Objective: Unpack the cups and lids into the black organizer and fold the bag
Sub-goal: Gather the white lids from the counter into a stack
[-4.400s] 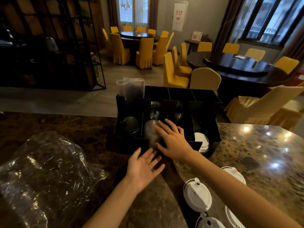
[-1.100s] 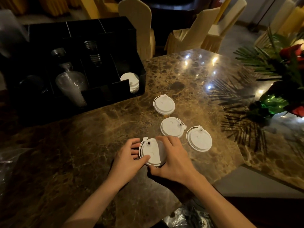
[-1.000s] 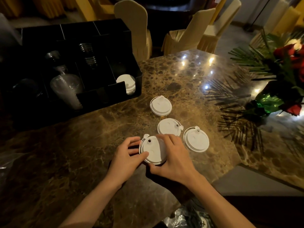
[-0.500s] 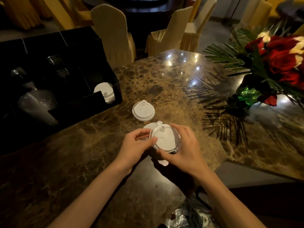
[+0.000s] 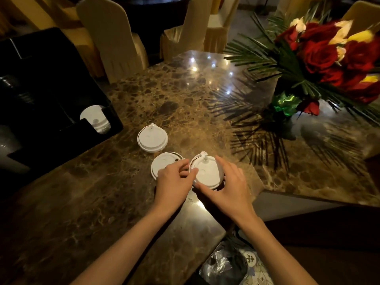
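On the marble table the view has swung right since a few seconds back: the organizer, then square in front of me, now sits at the far left edge, and a bouquet fills the upper right. One stack of lids is in the organizer's near right compartment, as before.

Both my hands have left the organizer and come to the loose lids. My right hand curls its fingers and thumb around the rim of a lid stack, where a second ago a single lid lay. My left hand pinches the same stack's left edge with thumb and fingers, lying over part of a second lid flat on the table. A third lid lies apart, nearer the organizer. Half a second ago the stack was held over the second lid; now it is just right of it.
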`<move>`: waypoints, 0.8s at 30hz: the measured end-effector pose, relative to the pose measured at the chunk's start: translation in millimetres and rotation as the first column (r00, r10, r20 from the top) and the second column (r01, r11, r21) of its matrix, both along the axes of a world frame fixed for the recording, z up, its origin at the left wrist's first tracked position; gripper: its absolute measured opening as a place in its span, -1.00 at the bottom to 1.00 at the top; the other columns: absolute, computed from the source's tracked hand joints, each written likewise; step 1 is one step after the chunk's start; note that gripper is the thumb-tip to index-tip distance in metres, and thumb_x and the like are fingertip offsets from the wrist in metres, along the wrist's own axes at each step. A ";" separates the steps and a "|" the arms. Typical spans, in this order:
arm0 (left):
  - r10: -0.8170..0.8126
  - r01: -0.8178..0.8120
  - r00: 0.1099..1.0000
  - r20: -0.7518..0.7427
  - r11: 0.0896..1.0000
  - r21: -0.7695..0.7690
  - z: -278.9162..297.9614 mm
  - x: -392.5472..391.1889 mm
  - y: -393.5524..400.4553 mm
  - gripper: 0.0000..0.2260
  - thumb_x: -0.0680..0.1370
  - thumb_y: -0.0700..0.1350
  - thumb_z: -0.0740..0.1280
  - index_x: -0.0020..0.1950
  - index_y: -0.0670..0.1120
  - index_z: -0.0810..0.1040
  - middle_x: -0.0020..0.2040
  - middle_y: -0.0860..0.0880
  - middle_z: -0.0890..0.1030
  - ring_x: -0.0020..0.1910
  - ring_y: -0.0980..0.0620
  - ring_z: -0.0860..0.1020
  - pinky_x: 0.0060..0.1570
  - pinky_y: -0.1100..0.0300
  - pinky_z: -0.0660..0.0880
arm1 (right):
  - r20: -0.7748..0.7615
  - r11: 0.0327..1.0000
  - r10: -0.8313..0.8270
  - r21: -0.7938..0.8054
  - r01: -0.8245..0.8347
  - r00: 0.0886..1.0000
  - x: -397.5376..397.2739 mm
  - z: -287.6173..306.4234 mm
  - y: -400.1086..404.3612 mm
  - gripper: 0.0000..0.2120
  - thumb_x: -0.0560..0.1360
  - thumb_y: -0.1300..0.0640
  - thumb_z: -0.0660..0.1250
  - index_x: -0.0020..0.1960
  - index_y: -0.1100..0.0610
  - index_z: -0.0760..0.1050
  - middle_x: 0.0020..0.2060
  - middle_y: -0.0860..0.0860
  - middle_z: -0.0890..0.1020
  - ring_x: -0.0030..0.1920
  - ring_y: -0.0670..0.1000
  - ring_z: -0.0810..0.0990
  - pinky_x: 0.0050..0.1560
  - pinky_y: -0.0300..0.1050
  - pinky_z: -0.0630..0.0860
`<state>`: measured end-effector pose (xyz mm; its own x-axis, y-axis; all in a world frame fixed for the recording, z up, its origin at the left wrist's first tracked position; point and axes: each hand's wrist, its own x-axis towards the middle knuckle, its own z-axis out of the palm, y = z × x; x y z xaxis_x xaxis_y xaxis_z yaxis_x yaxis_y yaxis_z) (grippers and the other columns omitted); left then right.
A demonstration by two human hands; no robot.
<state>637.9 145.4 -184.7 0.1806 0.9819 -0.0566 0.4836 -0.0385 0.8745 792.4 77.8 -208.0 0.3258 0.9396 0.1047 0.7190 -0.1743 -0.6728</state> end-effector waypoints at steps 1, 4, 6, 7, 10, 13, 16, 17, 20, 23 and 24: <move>-0.020 0.023 0.998 -0.052 0.998 0.061 2.8 1.5 -1.6 -0.84 0.49 -0.08 0.50 0.07 -0.01 0.72 -0.39 0.42 0.57 -0.28 0.50 0.57 -0.21 0.65 0.36 | 0.012 1.000 0.002 0.005 -0.002 1.000 -0.2 -1.9 0.0 -0.20 0.36 -0.32 0.56 0.47 0.00 0.45 0.33 -0.08 0.57 0.33 0.00 0.50 0.24 -0.27 0.24; -0.060 0.092 0.976 -0.209 0.985 0.149 9.6 4.7 -5.4 -0.89 0.53 -0.04 0.43 0.02 -0.01 0.69 -0.34 0.14 0.65 -0.35 0.21 0.57 -0.24 0.41 0.36 | 0.031 1.000 0.008 0.017 -0.009 0.999 -1.8 -3.9 -0.4 -0.19 0.36 -0.39 0.46 0.47 0.00 0.43 0.31 -0.07 0.56 0.30 -0.01 0.49 0.23 -0.29 0.22; -0.070 0.107 0.966 -0.251 0.985 0.136 10.7 7.3 -6.6 -0.85 0.56 -0.02 0.39 0.08 0.00 0.68 -0.26 0.01 0.70 -0.26 0.02 0.61 -0.15 0.18 0.44 | 0.039 1.000 0.008 0.006 -0.008 0.999 -1.5 -3.5 0.8 -0.17 0.36 -0.40 0.42 0.50 0.02 0.43 0.29 -0.06 0.56 0.28 -0.01 0.47 0.22 -0.28 0.23; -0.070 0.103 0.967 -0.246 0.987 0.123 11.0 8.5 -6.7 -0.84 0.56 -0.02 0.38 0.09 -0.01 0.68 -0.25 -0.01 0.71 -0.24 -0.01 0.62 -0.12 0.13 0.46 | 0.041 1.000 0.009 0.000 -0.009 0.999 -1.2 -2.9 1.6 -0.16 0.36 -0.39 0.41 0.51 0.03 0.43 0.28 -0.06 0.56 0.27 -0.01 0.47 0.21 -0.29 0.23; -0.050 0.074 0.971 -0.236 0.993 0.092 10.9 11.8 -7.3 -0.86 0.57 -0.02 0.36 0.05 -0.02 0.66 -0.23 0.00 0.71 -0.23 -0.01 0.64 -0.11 0.13 0.48 | 0.038 1.000 0.018 -0.021 -0.017 0.999 0.4 -0.6 4.3 -0.17 0.37 -0.33 0.46 0.52 0.05 0.43 0.28 -0.03 0.57 0.27 0.01 0.47 0.21 -0.24 0.26; -0.028 0.052 0.958 -0.286 0.996 0.077 8.3 15.2 -6.6 -0.82 0.57 0.01 0.33 0.09 -0.02 0.64 -0.18 -0.01 0.72 -0.13 -0.09 0.64 -0.05 0.03 0.51 | 0.021 0.998 0.018 -0.055 -0.017 1.000 1.6 0.9 7.2 -0.17 0.37 -0.25 0.54 0.53 0.06 0.42 0.27 -0.01 0.57 0.27 0.03 0.47 0.19 -0.19 0.29; -0.049 0.090 0.919 -0.392 0.992 0.086 8.4 17.2 -8.1 -0.72 0.59 0.06 0.28 0.24 0.01 0.60 -0.04 -0.03 0.73 -0.02 -0.14 0.63 -0.01 -0.01 0.51 | 0.019 0.997 0.032 -0.078 -0.031 0.999 1.7 1.4 7.0 -0.15 0.39 -0.24 0.55 0.56 0.08 0.39 0.29 -0.01 0.55 0.29 0.04 0.45 0.20 -0.20 0.29; -0.061 0.109 0.905 -0.422 0.990 0.091 8.5 17.5 -8.0 -0.70 0.60 0.07 0.27 0.28 0.01 0.58 -0.02 -0.04 0.73 -0.01 -0.15 0.63 0.00 -0.03 0.51 | 0.023 0.996 0.036 -0.083 -0.034 0.999 1.0 1.8 6.4 -0.14 0.40 -0.24 0.55 0.57 0.08 0.38 0.29 -0.01 0.54 0.28 0.04 0.44 0.20 -0.19 0.29; -0.071 0.119 0.897 -0.436 0.989 0.084 10.4 17.4 -7.1 -0.67 0.60 0.07 0.28 0.32 0.01 0.55 0.03 -0.06 0.72 0.02 -0.16 0.62 0.05 -0.05 0.51 | 0.029 0.995 0.033 -0.092 -0.030 0.999 -1.2 2.7 4.1 -0.12 0.39 -0.24 0.55 0.59 0.07 0.35 0.27 0.02 0.52 0.24 0.06 0.42 0.16 -0.15 0.32; -0.062 0.079 0.940 -0.335 0.996 0.037 14.4 17.0 -11.4 -0.66 0.55 0.03 0.37 0.32 0.04 0.55 0.11 0.00 0.71 0.10 -0.10 0.62 0.11 0.00 0.52 | -0.012 0.996 0.005 -0.087 -0.006 1.000 -1.9 5.8 3.8 -0.15 0.34 -0.26 0.54 0.54 0.01 0.40 0.24 -0.04 0.53 0.24 0.03 0.44 0.13 -0.14 0.34; -0.049 0.056 0.957 -0.286 0.998 0.016 15.1 16.1 -13.3 -0.65 0.53 0.01 0.41 0.30 0.04 0.56 0.12 0.02 0.71 0.12 -0.06 0.62 0.13 0.02 0.53 | -0.026 0.998 -0.002 -0.069 0.000 1.000 -2.3 7.5 3.6 -0.17 0.32 -0.28 0.51 0.51 -0.02 0.42 0.21 -0.09 0.52 0.24 0.01 0.45 0.12 -0.14 0.34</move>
